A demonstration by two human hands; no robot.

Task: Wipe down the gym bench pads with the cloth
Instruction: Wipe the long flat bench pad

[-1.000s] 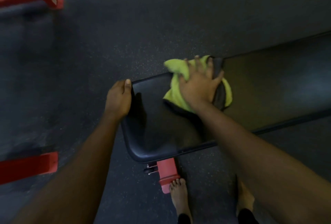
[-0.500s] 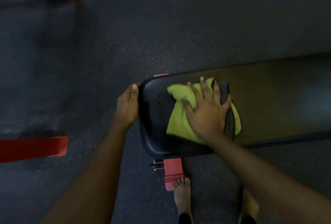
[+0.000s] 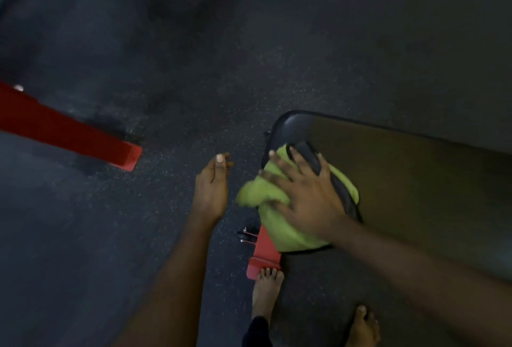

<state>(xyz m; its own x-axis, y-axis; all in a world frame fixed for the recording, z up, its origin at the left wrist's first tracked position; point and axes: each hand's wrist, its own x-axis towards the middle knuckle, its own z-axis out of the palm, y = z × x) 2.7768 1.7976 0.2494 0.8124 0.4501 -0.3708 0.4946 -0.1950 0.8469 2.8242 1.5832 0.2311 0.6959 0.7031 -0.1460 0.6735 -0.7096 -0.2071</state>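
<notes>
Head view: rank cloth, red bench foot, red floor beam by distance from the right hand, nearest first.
1. cloth: pressed directly under the right hand.
2. red bench foot: just below and left of it.
3. red floor beam: far left.

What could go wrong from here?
Cloth overhangs the pad end under the right hand; another push outward may drop it on the floor. Left hand is off the pad, bracing nothing. Bare toes touch the red frame foot: stub risk.
</notes>
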